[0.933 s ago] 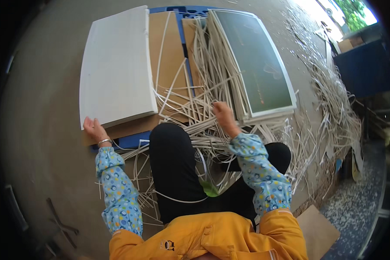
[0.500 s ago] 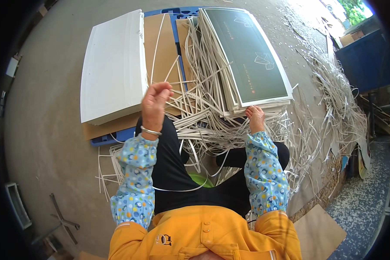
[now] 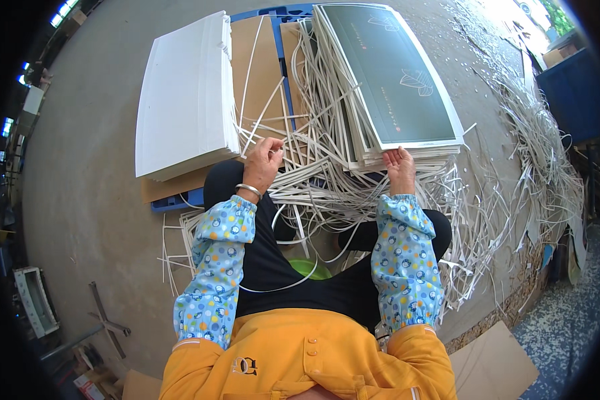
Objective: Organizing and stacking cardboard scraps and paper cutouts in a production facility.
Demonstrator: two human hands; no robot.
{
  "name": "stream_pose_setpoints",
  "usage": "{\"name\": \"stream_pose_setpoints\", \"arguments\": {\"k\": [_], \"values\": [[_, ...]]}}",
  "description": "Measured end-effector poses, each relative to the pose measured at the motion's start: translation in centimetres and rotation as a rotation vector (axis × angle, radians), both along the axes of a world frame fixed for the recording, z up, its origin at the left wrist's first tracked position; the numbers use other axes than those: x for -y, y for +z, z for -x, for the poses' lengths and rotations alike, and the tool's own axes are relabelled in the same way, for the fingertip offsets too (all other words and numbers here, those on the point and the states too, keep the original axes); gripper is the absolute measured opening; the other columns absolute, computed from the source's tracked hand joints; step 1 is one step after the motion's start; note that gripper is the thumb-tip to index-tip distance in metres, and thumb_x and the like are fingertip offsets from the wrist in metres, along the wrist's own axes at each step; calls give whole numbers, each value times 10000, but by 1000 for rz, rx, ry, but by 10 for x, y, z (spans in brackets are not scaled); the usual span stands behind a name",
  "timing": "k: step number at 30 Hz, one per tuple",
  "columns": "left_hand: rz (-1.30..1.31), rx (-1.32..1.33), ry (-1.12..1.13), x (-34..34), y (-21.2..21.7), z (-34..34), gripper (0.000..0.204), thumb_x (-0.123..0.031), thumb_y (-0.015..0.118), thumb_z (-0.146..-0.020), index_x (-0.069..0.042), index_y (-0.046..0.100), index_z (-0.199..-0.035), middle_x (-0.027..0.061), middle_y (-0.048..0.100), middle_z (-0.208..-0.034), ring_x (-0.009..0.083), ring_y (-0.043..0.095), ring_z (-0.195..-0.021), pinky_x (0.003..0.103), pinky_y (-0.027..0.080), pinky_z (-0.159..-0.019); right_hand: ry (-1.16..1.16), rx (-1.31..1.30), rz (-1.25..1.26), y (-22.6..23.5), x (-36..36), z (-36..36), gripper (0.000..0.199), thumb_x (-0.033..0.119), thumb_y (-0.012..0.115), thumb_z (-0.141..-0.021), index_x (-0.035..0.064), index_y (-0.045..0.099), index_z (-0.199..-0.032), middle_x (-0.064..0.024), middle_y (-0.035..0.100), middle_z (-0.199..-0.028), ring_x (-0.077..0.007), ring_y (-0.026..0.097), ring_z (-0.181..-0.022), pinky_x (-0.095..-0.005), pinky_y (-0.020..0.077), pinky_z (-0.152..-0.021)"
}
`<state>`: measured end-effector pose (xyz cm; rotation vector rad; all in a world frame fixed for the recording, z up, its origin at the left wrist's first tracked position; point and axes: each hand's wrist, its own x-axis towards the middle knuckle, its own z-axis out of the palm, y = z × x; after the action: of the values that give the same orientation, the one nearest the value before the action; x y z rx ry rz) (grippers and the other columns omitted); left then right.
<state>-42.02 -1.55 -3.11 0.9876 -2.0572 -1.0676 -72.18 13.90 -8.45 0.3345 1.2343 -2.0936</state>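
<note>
One pair of bare hands, at work over two stacks of paper. Left hand (image 3: pixel 261 167): fingers curled, raised by the near right corner of the white stack (image 3: pixel 183 93); whether a strip is held cannot be told. Metal bracelet (image 3: pixel 249 191) on its wrist. Right hand (image 3: pixel 400 172): fingers slightly bent, tips at the near edge of the printed stack (image 3: pixel 390 63); whether they pinch a sheet cannot be told. Printed stack: to the right, top sheet dark green with pale border and leaf outlines, edges below uneven. White stack: to the left, thick, plain on top. Between the two: brown cardboard (image 3: pixel 263 67), lying on a blue pallet (image 3: pixel 197 197) that shows at the far and near edges. Paper strips (image 3: pixel 307 183): long, narrow, whitish, tangled across the cardboard, along the left side of the printed stack and over the floor before it. Larger heap of strips (image 3: pixel 547 153) on the floor, far right, near a dark blue box (image 3: pixel 577 97). One person, seated: patterned blue sleeve covers (image 3: pixel 407 267), yellow shirt (image 3: pixel 273 347), black trousers (image 3: pixel 273 293); bright green object (image 3: pixel 311 269) between the legs, partly hidden. Lower left: crossed metal bars (image 3: pixel 107 325). Lower right: flat brown board (image 3: pixel 493 363).
</note>
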Motion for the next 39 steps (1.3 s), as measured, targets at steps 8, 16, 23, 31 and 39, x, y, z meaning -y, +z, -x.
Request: {"name": "stream_pose_setpoints", "arguments": {"k": [8,16,23,31,39], "values": [[4,26,-2,-1,0,-2,155,-60,560,-772,-8,560,-918,85,561,-823,182,578,-748,275,477,-687,-140,65,112,11,5,2,232,99,555,-832,-7,465,-1017,-121,510,-990,-226,505,-938,-345,459,-824],[-12,54,-21,-2,3,-4,165,-137,542,-778,-36,551,-908,113,554,-844,264,576,-761,349,462,-675,-98,-147,-193,15,10,17,227,85,593,-792,85,458,-975,-69,536,-848,-168,535,-754,-290,462,-620],[3,116,-48,-3,-1,-5,171,-154,534,-773,-45,550,-903,116,561,-875,279,573,-796,361,457,-708,-131,19,20,9,15,36,174,114,621,-781,34,514,-894,-84,563,-822,-216,547,-691,-318,473,-604],[-15,131,-80,-5,4,-5,163,-167,499,-776,-38,546,-864,119,558,-883,292,567,-809,376,453,-724,-86,-56,-46,20,19,54,80,78,581,-807,31,518,-823,-90,554,-755,-225,541,-659,-362,487,-617],[-16,186,-94,-4,6,-6,146,-165,509,-774,-48,540,-857,115,553,-884,304,563,-798,387,450,-716,66,-52,-399,14,15,34,205,95,588,-794,22,486,-955,-126,489,-890,-257,513,-757,-456,462,-701]]}}
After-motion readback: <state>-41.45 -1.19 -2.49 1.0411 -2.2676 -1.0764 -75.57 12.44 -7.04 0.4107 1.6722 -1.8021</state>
